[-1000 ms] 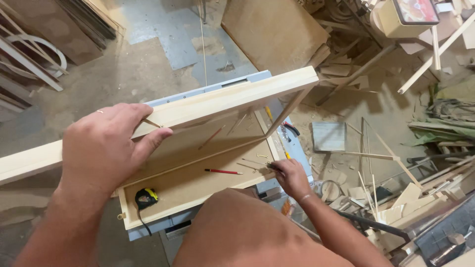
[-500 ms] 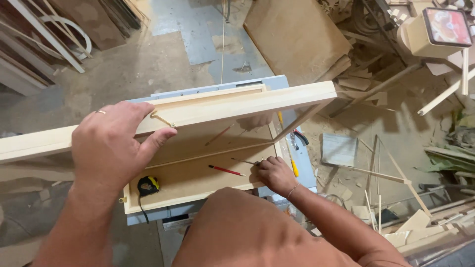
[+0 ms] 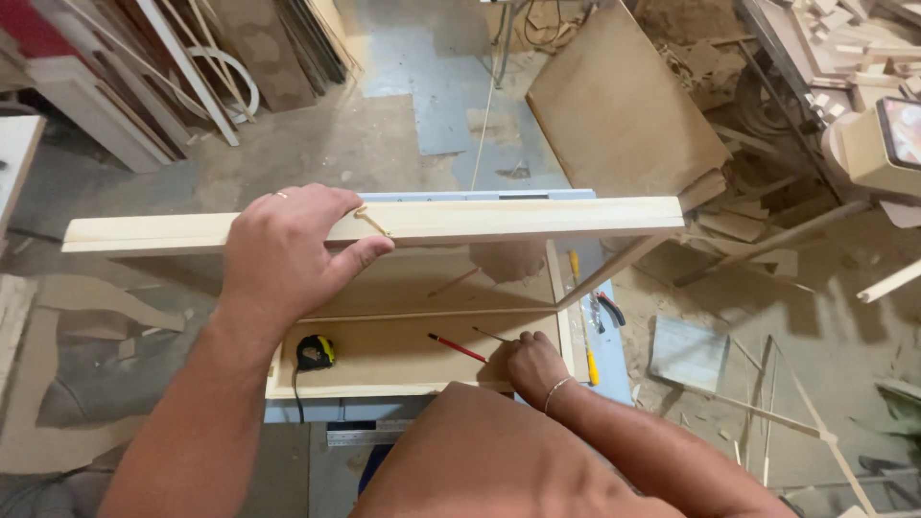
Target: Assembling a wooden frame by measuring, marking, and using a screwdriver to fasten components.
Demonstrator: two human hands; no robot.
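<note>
My left hand (image 3: 288, 251) grips the top edge of a long pale wooden board (image 3: 499, 219) that stands on edge across a light wooden panel (image 3: 384, 355) on a blue-edged table (image 3: 614, 357). A ring shows on one finger. My right hand (image 3: 533, 364) rests low on the panel near its front right corner, fingers curled; I cannot tell if it pinches anything. A red pencil (image 3: 457, 347) lies on the panel just left of that hand. A black and yellow tape measure (image 3: 314, 352) sits at the panel's left.
Pliers (image 3: 606, 309) and a yellow tool (image 3: 585, 363) lie on the table's right strip. A large brown board (image 3: 619, 110) leans behind. Wood offcuts (image 3: 748, 225) and strips litter the floor at right. Planks (image 3: 182, 77) lean at upper left.
The view has swung so the board now runs level across the frame. My right hand has slid toward the panel's front right corner. My left hand keeps its grip.
</note>
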